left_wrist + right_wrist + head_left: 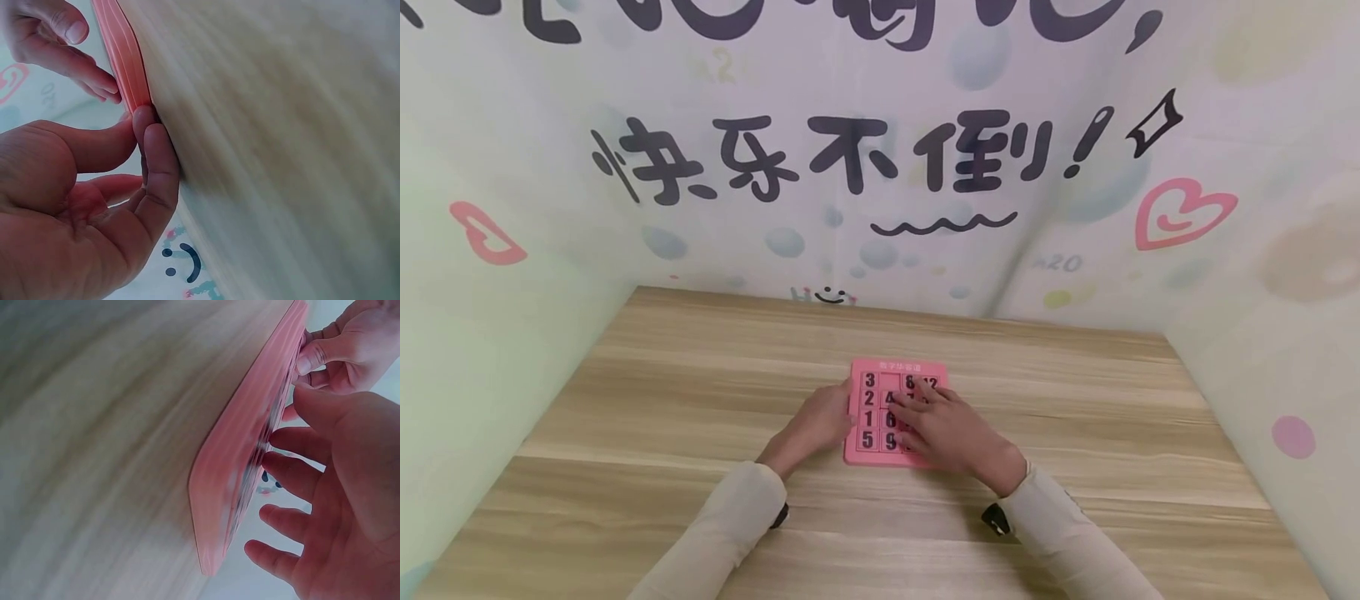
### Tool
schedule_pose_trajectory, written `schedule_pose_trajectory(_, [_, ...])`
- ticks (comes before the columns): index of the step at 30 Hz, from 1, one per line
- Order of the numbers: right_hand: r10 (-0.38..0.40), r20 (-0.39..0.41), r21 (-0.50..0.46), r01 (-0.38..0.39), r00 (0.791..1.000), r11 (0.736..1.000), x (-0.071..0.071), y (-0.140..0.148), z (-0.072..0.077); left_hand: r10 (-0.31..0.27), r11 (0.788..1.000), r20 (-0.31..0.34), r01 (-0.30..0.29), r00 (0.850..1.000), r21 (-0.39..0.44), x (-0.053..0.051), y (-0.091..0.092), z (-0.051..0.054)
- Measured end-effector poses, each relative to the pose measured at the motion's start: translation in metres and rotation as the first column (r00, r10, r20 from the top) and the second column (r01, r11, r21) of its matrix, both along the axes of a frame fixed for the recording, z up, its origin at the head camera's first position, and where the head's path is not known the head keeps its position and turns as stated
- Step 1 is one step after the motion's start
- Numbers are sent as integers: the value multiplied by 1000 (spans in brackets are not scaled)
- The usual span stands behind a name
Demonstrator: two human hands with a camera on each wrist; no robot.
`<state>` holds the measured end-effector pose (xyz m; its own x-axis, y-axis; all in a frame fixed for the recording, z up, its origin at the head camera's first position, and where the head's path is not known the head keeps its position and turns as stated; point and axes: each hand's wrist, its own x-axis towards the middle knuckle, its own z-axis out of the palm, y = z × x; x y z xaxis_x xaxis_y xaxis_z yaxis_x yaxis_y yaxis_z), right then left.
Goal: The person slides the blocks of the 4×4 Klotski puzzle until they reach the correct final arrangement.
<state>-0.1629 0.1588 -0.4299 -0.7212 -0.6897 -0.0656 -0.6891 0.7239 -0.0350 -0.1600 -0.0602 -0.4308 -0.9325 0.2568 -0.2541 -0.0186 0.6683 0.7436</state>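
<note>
Head view: pinching left edge of pink number puzzle (880, 419), flat on table (700, 367), with left hand (823, 415); spreading right hand (953, 428) over right-side tiles (908, 380). Brace firmly; nudge tiles straight toward far-row gap (890, 379).

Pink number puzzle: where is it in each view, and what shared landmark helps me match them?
Head: the pink number puzzle lies below centre.
Left wrist: puzzle edge-on, upper left, reaching the top edge.
Right wrist: puzzle edge-on, slanting from top right to lower centre.
Shared landmark: the left hand, at its edge.
</note>
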Motion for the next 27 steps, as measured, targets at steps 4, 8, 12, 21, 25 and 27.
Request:
schedule_pose_trajectory(4, [-6,9,13,6,1000,1000,-1,0,1,-9,1000,-1,9,1000,4,-1,0,1])
schedule_pose_trajectory(8, [-11,16,22,11,1000,1000,-3,-1,1,-11,1000,7,11,1000,-5,-2,0,2])
schedule_pose_trajectory(12, [-16,17,26,16,1000,1000,-3,-1,2,-8,1000,19,8,1000,-8,-2,0,2])
schedule_pose_trajectory(21, [-32,42,22,31,999,999,-4,-3,2,-8,1000,32,7,999,21,-1,-1,3])
schedule_pose_trajectory(25, [-35,45,16,34,998,999,-5,-3,2,-7,1000,32,6,999,19,-1,-1,3])
schedule_pose_trajectory(27, [-37,45,11,36,998,999,-5,-4,2,-7,1000,37,6,999,18,-1,-1,3])
